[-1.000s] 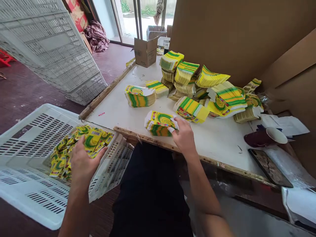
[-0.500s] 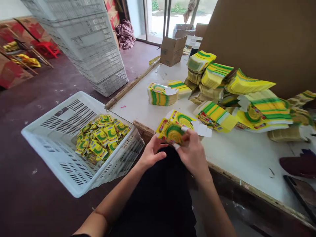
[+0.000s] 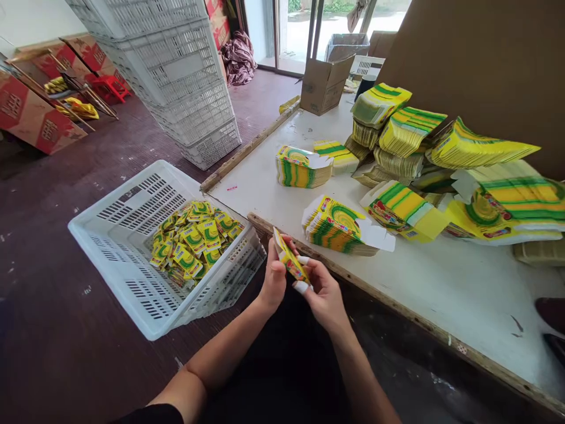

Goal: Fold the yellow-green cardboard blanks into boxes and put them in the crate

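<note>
Between my two hands, just off the table's front edge, is a small yellow and green printed carton [image 3: 291, 264], tilted and seen nearly edge-on. My left hand [image 3: 274, 277] grips its left end, the thumb on the near side. Closed on the right end is my right hand [image 3: 321, 291], with white wrapping on its thumb and a fingertip. A stack of flat cartons [image 3: 339, 227] with white flaps lies on the table right behind my hands. To the left, a white plastic crate [image 3: 110, 259] holds a heap of filled-looking yellow cartons [image 3: 194, 241].
The white table [image 3: 441, 282] has a wooden edge strip. More carton stacks [image 3: 304, 168] and a large pile [image 3: 397, 138] lie on it. A brown cardboard box [image 3: 324, 85] stands at its far end. Tall stacked crates [image 3: 185, 70] rise from the floor behind the white crate.
The carton has come down and turned from face-up to nearly edge-on, away from the stack behind it. Both hands moved lower with it. The view has shifted, so the surroundings sit further right.
</note>
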`<state>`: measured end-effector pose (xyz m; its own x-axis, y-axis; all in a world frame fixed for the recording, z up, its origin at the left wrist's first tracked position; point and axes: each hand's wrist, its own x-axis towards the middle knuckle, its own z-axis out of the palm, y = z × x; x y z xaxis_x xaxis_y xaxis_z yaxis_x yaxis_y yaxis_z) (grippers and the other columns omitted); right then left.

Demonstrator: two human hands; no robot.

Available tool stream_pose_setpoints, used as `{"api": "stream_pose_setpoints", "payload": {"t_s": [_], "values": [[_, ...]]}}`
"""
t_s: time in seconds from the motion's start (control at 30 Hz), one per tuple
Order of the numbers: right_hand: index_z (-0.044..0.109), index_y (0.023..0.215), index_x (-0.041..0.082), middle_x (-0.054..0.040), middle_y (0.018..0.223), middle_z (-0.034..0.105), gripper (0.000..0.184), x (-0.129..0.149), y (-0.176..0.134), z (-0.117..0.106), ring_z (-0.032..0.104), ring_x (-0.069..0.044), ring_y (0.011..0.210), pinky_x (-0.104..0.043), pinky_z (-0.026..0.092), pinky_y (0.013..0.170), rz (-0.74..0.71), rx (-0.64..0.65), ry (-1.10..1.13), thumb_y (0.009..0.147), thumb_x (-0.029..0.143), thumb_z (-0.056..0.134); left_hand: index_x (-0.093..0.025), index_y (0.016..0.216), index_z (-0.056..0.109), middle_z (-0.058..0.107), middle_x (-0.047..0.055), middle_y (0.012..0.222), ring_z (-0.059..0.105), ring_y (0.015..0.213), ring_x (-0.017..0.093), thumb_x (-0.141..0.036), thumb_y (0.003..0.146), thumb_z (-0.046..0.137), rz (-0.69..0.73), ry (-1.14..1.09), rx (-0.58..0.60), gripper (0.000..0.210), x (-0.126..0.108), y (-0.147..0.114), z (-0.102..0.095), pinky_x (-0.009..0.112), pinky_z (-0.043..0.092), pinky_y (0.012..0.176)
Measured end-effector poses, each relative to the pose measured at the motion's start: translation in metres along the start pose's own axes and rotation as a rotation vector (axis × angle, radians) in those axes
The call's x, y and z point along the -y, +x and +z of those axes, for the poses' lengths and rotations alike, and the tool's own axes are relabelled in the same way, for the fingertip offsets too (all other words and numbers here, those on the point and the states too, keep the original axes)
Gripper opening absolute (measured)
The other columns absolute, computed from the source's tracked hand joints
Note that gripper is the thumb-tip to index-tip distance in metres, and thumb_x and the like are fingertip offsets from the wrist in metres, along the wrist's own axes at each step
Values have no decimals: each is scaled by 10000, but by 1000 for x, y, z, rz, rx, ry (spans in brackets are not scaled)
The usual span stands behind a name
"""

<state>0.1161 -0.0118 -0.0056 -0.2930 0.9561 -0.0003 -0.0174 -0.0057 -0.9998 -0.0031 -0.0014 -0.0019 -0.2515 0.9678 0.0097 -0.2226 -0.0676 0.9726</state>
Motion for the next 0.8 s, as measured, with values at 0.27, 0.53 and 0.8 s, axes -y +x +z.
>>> {"api": "stream_pose_setpoints", "payload": {"t_s": [0.27, 0.53, 0.8], "values": [[777, 880, 263, -19, 823, 778, 136, 8, -3, -34, 708, -207, 712, -340, 589, 669, -198, -134, -239, 844, 294, 649, -184, 850, 726, 751, 57, 848, 679, 791, 215, -634, 794, 644, 4, 113, 137, 461, -13, -1, -20, 348, 547, 777], [761, 1002, 355, -21, 926, 763, 299, 14, -10, -47, 656, -230, 880, -474, 499, 944, -548, -66, -803, 929, 166, 541, -197, 1387, 497, 561, 171, 1408, 510, 1310, 364, -622, 532, 849, 116, 542, 493, 1017, -44, 8, -43, 496, 395, 1105], [362, 1492, 258, -132, 1521, 434, 649, 4, -16, -28, 401, -321, 1412, -581, 348, 1136, -327, -362, -455, 902, 363, 611, -215, 1349, 399, 633, 99, 1237, 641, 1095, 262, -240, 702, 730, 92, 722, 557, 728, -13, -7, -21, 394, 522, 954]]}}
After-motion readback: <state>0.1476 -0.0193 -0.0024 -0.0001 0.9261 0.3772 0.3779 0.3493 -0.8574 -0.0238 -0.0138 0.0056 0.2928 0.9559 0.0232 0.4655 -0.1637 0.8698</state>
